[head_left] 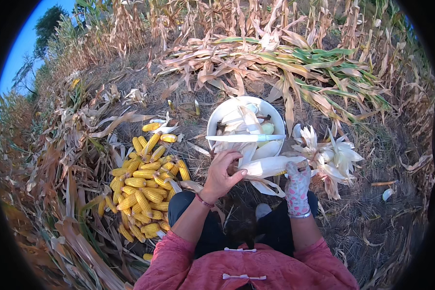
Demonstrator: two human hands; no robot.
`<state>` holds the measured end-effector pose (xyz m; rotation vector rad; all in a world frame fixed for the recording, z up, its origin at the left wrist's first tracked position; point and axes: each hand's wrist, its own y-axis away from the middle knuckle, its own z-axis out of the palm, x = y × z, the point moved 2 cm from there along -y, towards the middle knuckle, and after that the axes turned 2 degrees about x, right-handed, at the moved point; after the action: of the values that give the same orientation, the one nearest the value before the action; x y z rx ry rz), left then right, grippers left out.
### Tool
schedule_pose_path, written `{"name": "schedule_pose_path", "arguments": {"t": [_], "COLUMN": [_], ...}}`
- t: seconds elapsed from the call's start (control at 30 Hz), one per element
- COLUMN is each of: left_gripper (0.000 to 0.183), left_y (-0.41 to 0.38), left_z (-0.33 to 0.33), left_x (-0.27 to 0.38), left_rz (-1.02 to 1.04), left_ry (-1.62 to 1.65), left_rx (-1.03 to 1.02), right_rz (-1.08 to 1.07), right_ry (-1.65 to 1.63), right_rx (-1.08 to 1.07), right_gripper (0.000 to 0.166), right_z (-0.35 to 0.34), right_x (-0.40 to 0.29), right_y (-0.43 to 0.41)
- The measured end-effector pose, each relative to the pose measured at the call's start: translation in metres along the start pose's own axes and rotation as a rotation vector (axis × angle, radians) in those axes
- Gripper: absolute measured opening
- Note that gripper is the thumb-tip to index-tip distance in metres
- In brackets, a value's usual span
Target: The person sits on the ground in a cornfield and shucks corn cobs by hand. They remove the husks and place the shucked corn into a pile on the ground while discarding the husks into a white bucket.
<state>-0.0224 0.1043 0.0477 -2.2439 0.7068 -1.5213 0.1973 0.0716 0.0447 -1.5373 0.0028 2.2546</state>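
Observation:
Across my lap lies an ear of corn in pale husk, with a strip of yellow kernels showing along its lower side. My left hand, bare with a beaded bracelet, has thumb and fingers about its left end. At the other end, my right hand grips the ear through a thin patterned glove; a silver bangle circles that wrist. Loose husk leaves hang below the ear. Just beyond both hands stands a white bucket, its handle across the opening, with several husk-covered ears inside.
Husked yellow cobs are heaped on the ground at my left. Stripped pale husks lie right of the bucket. Cut corn stalks are spread beyond it, and cut stubs stick up from the soil. Standing dry corn lines the far side.

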Motion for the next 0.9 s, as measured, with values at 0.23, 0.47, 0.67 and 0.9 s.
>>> {"name": "schedule_pose_path", "arguments": {"t": [0.23, 0.47, 0.67, 0.9], "left_gripper": [0.067, 0.036, 0.021, 0.028], "left_y": [0.052, 0.062, 0.072, 0.081], "left_z": [0.043, 0.051, 0.061, 0.045], "left_x": [0.008, 0.009, 0.01, 0.018], "left_rz": [-0.255, -0.166, -0.129, -0.251], "left_ry": [0.232, 0.198, 0.195, 0.377], "left_rx": [-0.23, -0.092, 0.139, -0.337], "right_rz": [0.253, 0.263, 0.216, 0.095], "right_ry": [0.012, -0.103, -0.099, -0.29], "right_rx": [-0.212, -0.306, -0.26, -0.082], "right_gripper": [0.029, 0.052, 0.05, 0.035], "right_z": [0.022, 0.03, 0.033, -0.026], "right_x": [0.017, 0.059, 0.055, 0.035], "right_y": [0.031, 0.057, 0.057, -0.002]}}
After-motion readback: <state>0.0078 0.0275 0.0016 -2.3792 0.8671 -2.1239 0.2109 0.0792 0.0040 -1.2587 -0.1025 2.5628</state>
